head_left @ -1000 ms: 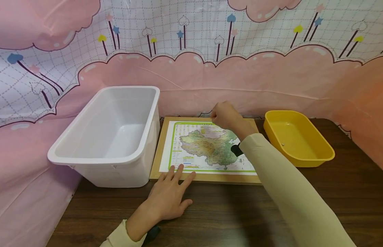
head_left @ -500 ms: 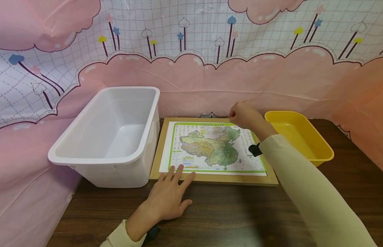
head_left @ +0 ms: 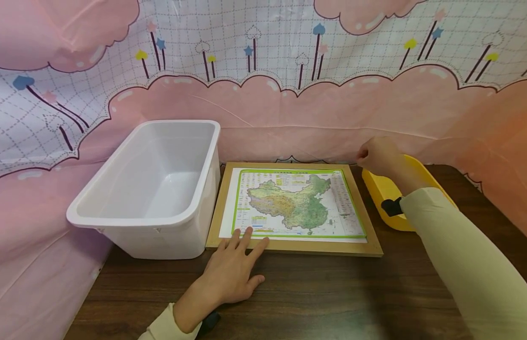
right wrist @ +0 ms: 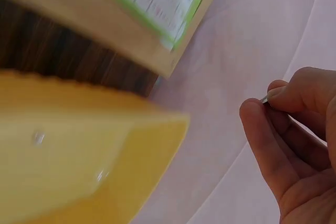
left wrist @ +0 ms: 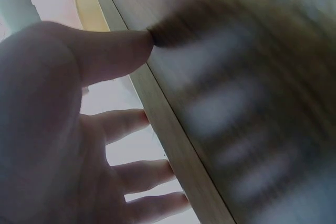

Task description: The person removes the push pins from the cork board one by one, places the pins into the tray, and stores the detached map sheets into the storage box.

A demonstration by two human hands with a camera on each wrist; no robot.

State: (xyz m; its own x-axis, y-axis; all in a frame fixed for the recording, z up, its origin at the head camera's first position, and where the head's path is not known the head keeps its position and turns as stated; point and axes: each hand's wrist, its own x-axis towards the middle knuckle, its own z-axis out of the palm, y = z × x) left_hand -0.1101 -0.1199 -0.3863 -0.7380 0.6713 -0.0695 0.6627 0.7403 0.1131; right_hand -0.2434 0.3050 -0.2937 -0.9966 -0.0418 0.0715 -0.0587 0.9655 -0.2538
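Note:
My left hand lies spread, its fingertips on the front edge of a wooden-framed board. A green-bordered map lies on a white sheet within that frame. The right hand is over the back left part of a yellow tray, its forearm covering much of the tray. In the right wrist view, thumb and forefinger pinch a small, thin, silvery piece; I cannot tell its kind. Two tiny shiny spots show inside the tray in that view.
A large white tub stands left of the board, close against it. A pink patterned cloth hangs behind everything. The dark wooden table extends in front of the board and to the right of the tray.
My right hand has moved right, from above the board's back edge to over the yellow tray, uncovering the map's right side. The left hand has stayed in place.

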